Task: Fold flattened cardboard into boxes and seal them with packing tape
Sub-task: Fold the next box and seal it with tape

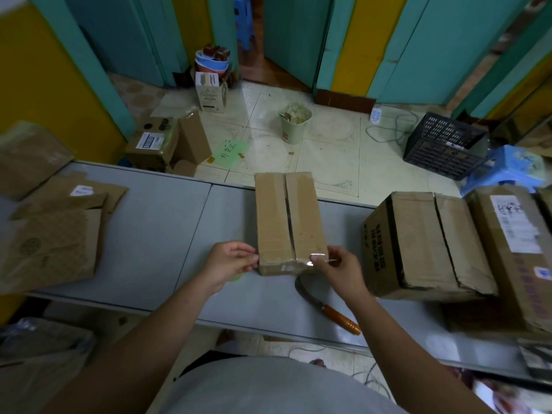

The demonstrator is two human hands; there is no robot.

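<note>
forearms (167, 318): reach over table (155, 228).
left hand (231, 259): pinches tape strip (301, 260) at box (286, 216) corner.
right hand (337, 268): pinches other end, taut, likely to bridge the seam.
box: mid-table, flaps closed.

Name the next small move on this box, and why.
Probably press the clear tape down across the near end of the small box. The left hand and right hand seem to pinch its ends at the near corners; the top seam gapes.

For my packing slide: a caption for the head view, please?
Left hand and right hand pinch clear tape across the near end of a cardboard box.
</note>
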